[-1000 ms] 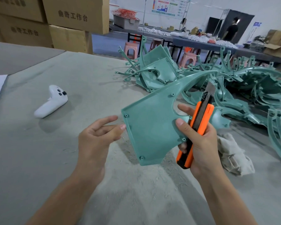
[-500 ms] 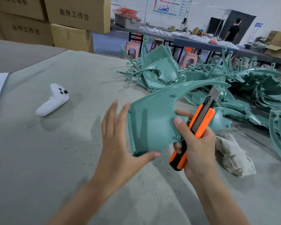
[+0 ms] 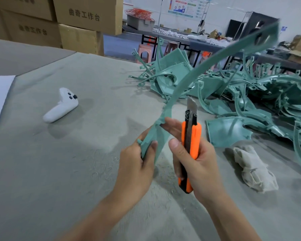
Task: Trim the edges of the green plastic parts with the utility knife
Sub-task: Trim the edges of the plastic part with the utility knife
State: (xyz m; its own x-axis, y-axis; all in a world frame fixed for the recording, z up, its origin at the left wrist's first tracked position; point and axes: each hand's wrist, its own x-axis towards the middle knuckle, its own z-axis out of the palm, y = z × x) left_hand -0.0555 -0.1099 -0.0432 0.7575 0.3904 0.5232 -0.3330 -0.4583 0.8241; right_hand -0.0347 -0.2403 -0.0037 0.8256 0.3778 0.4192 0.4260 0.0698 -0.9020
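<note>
We note the green plastic part held edge-on at lower centre, its long axis running from the hands up to the upper right of the frame, curved arm tip blurred. The left hand pinches its lower end. The right hand is wrapped round the orange utility knife, blade pointing up, just right of the part. The grey felt table carries a pile of green parts at right, a cloth and a white controller. Cardboard boxes stand upper left.
</note>
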